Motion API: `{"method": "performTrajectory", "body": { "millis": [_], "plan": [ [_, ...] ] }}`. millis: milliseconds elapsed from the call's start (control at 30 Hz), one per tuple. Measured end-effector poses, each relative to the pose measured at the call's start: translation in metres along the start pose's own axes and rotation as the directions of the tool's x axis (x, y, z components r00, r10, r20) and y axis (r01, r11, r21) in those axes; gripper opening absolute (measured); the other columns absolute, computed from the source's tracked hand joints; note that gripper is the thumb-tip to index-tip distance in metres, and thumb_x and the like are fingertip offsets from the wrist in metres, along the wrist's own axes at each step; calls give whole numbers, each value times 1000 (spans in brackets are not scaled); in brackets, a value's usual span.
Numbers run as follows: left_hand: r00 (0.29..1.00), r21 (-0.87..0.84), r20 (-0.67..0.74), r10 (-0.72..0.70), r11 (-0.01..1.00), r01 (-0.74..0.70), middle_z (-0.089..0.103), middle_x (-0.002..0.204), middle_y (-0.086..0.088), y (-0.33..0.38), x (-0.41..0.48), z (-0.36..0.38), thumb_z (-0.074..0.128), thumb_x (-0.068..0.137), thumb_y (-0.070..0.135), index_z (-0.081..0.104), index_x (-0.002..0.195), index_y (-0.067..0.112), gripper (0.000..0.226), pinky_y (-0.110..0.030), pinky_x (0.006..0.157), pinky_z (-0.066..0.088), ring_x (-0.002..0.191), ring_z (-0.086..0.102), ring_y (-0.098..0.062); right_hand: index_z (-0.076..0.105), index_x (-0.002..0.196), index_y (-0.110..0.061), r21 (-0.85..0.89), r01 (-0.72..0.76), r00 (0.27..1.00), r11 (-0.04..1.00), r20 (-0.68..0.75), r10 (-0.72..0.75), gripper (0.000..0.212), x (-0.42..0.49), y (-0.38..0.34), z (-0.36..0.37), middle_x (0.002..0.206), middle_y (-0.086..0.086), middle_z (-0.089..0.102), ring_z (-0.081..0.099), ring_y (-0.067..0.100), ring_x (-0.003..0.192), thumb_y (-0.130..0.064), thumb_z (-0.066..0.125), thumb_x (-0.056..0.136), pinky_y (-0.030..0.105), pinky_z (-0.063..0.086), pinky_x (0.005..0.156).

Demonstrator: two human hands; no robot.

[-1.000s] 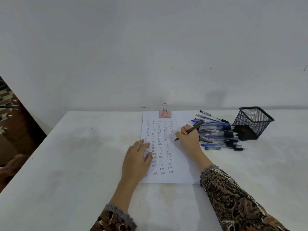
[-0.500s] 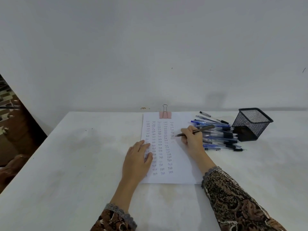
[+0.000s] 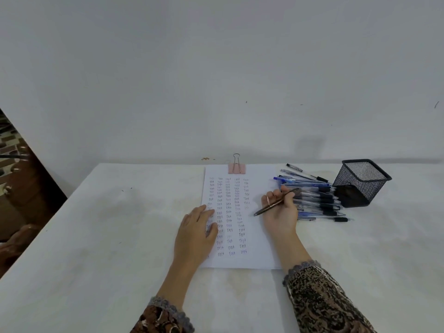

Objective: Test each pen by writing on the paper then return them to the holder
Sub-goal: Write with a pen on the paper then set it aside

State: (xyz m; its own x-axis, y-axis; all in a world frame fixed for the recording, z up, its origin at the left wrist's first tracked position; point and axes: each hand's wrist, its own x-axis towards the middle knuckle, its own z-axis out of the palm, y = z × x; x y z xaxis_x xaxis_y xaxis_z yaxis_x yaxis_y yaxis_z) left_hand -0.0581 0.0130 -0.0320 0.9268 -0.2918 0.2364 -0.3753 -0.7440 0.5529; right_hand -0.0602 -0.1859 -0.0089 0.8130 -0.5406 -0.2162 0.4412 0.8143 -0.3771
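A white paper filled with columns of small written words lies on the table, held at its top by a pink binder clip. My left hand lies flat on the paper's left edge, fingers spread. My right hand grips a dark pen, tip pointing left over the paper's right part. A pile of blue and black pens lies right of the paper. The black mesh holder stands tilted beyond the pile.
The white table meets a plain white wall at the back. Its left edge runs diagonally, with brown furniture beyond it. Patterned sleeves cover both forearms at the bottom.
My right hand has lifted the pen from its upright writing angle to a flatter one and drawn slightly right, away from the written columns. The left hand has stayed put.
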Motion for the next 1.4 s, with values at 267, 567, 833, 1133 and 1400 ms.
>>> {"method": "performTrajectory", "body": {
  "millis": [267,567,833,1133,1400],
  "plan": [
    [1000,1,-23,-3,1000,3,41,142,6,1,-1,0,51,92,27,51,130,21,39,-25,106,28,129,37,-13,51,83,-23,-34,-4,1000,999,13,4,31,-1,-1,-4,46,-8,37,26,5,32,-35,30,101,13,24,33],
    [1000,13,-18,-6,1000,6,41,142,6,1,-2,0,49,92,28,50,131,21,39,-26,106,29,128,38,-14,45,76,-20,-128,69,986,989,-142,-87,34,0,6,2,41,-9,30,24,8,33,-27,24,103,15,24,37],
    [1000,14,-19,3,1000,-3,39,143,6,4,-3,-2,48,93,28,49,132,21,39,-26,108,26,130,36,-13,47,84,-21,-139,33,997,990,-63,-42,33,-3,4,0,44,-8,34,30,8,36,-33,23,103,15,31,40],
    [993,142,-41,113,984,-106,61,120,-9,13,-1,-3,44,85,20,64,111,8,35,-46,100,43,112,57,-28,56,97,-22,-248,-54,997,967,41,66,30,-12,2,2,53,-6,45,29,6,36,-38,31,101,15,27,37],
    [994,48,-66,81,996,-78,59,126,-4,19,-7,-7,45,93,15,59,122,9,32,-35,107,35,117,53,-20,57,101,-17,-492,-59,990,869,85,115,15,-39,-1,3,69,1,48,39,9,41,-14,42,99,18,32,37]
  ]
}}
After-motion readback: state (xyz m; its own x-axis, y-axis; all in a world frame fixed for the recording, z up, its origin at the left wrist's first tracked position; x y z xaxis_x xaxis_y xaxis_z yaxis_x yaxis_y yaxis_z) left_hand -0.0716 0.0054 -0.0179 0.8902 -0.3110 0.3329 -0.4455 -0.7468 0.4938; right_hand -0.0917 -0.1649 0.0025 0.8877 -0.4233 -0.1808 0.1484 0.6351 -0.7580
